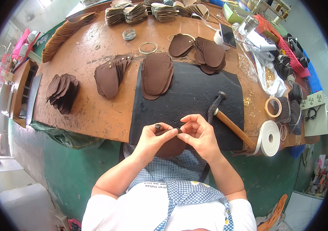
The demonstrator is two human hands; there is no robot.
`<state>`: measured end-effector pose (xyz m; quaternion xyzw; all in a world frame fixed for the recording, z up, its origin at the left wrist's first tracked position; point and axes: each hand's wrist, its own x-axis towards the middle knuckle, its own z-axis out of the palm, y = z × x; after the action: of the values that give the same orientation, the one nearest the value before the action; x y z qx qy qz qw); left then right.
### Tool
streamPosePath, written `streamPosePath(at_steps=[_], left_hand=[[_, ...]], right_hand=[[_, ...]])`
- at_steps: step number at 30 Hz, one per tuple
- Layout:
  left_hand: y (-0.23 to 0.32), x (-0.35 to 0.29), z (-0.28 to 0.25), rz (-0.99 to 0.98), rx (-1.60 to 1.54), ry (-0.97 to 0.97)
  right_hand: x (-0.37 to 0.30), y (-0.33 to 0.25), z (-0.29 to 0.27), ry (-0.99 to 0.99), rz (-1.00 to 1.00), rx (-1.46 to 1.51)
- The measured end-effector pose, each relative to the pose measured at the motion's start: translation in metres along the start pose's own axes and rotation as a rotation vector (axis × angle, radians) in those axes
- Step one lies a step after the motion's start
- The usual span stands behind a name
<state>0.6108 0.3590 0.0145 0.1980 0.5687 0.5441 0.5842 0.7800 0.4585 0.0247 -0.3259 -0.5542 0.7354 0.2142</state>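
Observation:
At the near edge of the black mat, my left hand [153, 138] is closed around a brown leather piece [171, 148], its thumb lying along the upper edge. A dark, short rod-like tool [158, 127] sticks up between the fingers of the same hand. My right hand [199, 135] meets that edge with thumb and fingertips pinched at it; any small part between them is too small to make out. The leather hangs below both hands, in front of the checked apron. On the mat to the right lies a hammer [231, 127] with a wooden handle, its dark head pointing away.
Stacks of brown leather pieces [157, 75] lie on and around the black mat [187, 92]. More stacks [63, 92] stand left on the brown table [91, 115]. At right are a white tape roll [270, 138], masking tape [273, 107], a phone [228, 35] and small brass-coloured bits [269, 75].

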Motion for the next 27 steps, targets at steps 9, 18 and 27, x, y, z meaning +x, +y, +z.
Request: streamPosePath(at_steps=[9, 18, 27], left_hand=[[-0.0069, 0.0021, -0.0007, 0.029, -0.045, 0.035], [-0.0054, 0.0051, -0.0045, 0.031, -0.007, 0.020], [-0.0050, 0.0044, -0.0048, 0.021, 0.002, 0.015]], right_hand=[[0.0002, 0.0041, 0.0015, 0.014, -0.017, -0.070], [0.0032, 0.0054, 0.0006, -0.027, -0.018, 0.009], [0.0026, 0.0052, 0.0027, -0.038, -0.012, 0.065]])
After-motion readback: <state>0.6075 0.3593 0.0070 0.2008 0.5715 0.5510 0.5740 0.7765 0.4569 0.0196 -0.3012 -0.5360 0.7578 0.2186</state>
